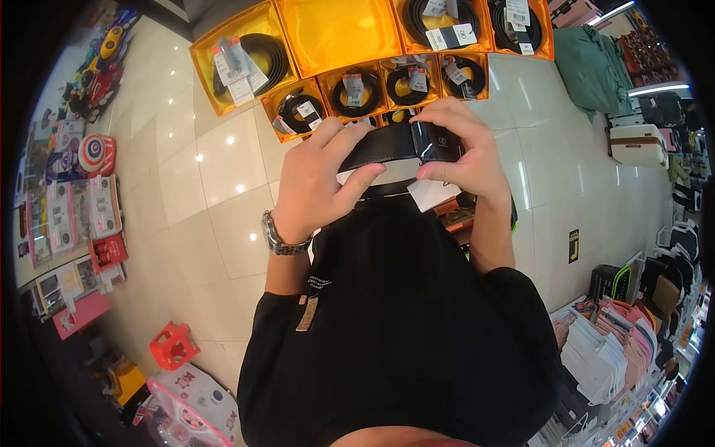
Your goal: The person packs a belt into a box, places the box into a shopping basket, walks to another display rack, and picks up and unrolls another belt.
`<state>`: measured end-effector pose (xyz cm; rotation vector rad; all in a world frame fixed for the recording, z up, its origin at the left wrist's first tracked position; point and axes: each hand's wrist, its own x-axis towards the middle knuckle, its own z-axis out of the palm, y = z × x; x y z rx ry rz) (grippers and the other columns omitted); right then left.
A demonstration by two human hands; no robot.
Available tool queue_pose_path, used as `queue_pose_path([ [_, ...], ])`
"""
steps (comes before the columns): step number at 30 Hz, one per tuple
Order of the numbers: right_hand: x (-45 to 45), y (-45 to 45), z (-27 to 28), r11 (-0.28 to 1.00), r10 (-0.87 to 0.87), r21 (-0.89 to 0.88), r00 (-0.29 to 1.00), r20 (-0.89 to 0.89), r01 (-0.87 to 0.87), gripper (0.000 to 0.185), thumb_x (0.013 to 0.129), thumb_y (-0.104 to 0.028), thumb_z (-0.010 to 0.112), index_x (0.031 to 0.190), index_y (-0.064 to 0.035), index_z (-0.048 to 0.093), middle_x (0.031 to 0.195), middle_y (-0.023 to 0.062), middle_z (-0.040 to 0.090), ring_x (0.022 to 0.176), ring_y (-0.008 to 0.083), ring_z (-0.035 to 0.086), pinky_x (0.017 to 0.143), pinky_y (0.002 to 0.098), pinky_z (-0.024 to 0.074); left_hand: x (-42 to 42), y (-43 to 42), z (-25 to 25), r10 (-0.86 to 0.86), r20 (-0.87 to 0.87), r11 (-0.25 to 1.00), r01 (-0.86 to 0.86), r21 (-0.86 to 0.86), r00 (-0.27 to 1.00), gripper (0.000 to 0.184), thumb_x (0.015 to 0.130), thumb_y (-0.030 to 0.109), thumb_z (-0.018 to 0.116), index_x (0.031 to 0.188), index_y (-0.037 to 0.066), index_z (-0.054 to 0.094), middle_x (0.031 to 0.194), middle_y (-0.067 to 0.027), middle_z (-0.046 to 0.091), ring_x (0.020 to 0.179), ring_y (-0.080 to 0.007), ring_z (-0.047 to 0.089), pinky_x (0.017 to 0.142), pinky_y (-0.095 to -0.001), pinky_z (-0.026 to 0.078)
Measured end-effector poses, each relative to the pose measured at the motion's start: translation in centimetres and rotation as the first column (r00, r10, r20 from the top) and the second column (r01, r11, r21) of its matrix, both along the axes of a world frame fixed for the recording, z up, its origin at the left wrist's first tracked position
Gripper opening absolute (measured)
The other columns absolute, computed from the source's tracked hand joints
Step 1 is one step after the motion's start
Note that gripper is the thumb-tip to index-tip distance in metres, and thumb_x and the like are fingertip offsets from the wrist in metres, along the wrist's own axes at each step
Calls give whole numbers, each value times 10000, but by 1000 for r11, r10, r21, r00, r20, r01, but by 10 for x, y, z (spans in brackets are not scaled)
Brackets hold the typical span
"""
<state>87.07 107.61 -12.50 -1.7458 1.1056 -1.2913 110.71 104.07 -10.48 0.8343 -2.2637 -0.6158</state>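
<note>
- In front of your chest, just beyond your black shirt (pixel 402 298), a black belt (pixel 383 145) is held up between both your hands.
- Your left hand (pixel 309 175) grasps the strap, fingers over its far edge, thumb along the near edge; a metal wristwatch (pixel 281 240) sits on that wrist.
- Your right hand (pixel 471 149) grips the same belt at its dark, glossy buckle (pixel 441 141), fingers over the top, thumb at the lower edge.
- A white tag (pixel 433 196) hangs just below the buckle, near your right thumb.
- Beyond the belt, yellow-lined display boxes (pixel 339 33) stand in rows, with coiled belts (pixel 274 63) and paper labels inside; the nearest are partly hidden by your hands.
- To your left is a red plastic stool (pixel 173 345); to your right, a white suitcase (pixel 638 145) near a green cover (pixel 593 71).
</note>
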Motion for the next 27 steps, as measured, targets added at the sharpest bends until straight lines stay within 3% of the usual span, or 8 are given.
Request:
queue_pose_path([
  [2,-5,-3,3,998,49,-40,994,-96,-53,660,556,-350,887,1037,28,640,1002,97,577,944,209,558,831,301,430,-4,-8,0,-49,-65,998,51,25,997,436,796,281,679,1126,6,600,787,-104,519,665,-255,538,605,-315,435],
  [6,-2,-11,3,997,55,-52,998,-24,-56,655,549,-338,887,1034,28,641,988,109,592,921,219,565,813,308,439,-8,-20,1,-160,-203,980,180,80,966,465,771,211,664,1189,19,597,787,-101,514,675,-239,517,616,-310,420],
  [9,-1,-13,3,997,-33,-78,999,-37,30,652,550,-335,885,1030,31,640,980,112,599,917,219,566,808,308,441,-5,-29,8,-183,-55,977,188,100,982,448,733,191,701,1132,8,615,846,-114,576,692,-275,568,626,-320,468],
  [14,-7,-17,13,987,-28,-161,981,-190,-3,636,513,-319,898,1004,5,654,888,101,617,810,233,592,724,316,461,-6,-34,8,-208,-71,973,213,87,976,466,678,159,718,1110,9,625,834,-110,574,680,-272,563,610,-320,465],
  [18,-6,-17,17,980,-9,-199,991,-133,-18,624,514,-306,896,1005,-2,661,906,107,627,829,239,604,730,317,469,-9,-36,12,-245,-106,962,255,93,964,475,633,125,737,1083,13,631,821,-102,558,675,-278,559,597,-314,460],
  [19,-3,-18,18,972,4,-230,978,-206,-52,630,518,-286,895,1027,1,657,923,114,635,842,248,609,737,320,475,-12,-34,10,-229,-112,966,240,96,967,475,633,125,737,1083,13,631,821,-102,558,675,-278,559,597,-314,460],
  [23,6,-22,16,979,-15,-203,980,-198,-26,634,527,-246,893,1056,2,647,945,117,637,841,252,608,743,322,482,-20,-31,2,-163,-54,983,167,81,985,489,628,131,754,1088,28,623,828,-111,556,703,-290,558,613,-315,462],
  [27,7,-26,18,981,-46,-193,984,-174,12,584,587,-266,867,1070,-38,631,928,99,615,824,259,613,723,331,499,-23,-34,-4,-98,-248,979,138,148,964,514,678,161,755,1144,31,582,939,-121,579,793,-272,584,736,-324,475],
])
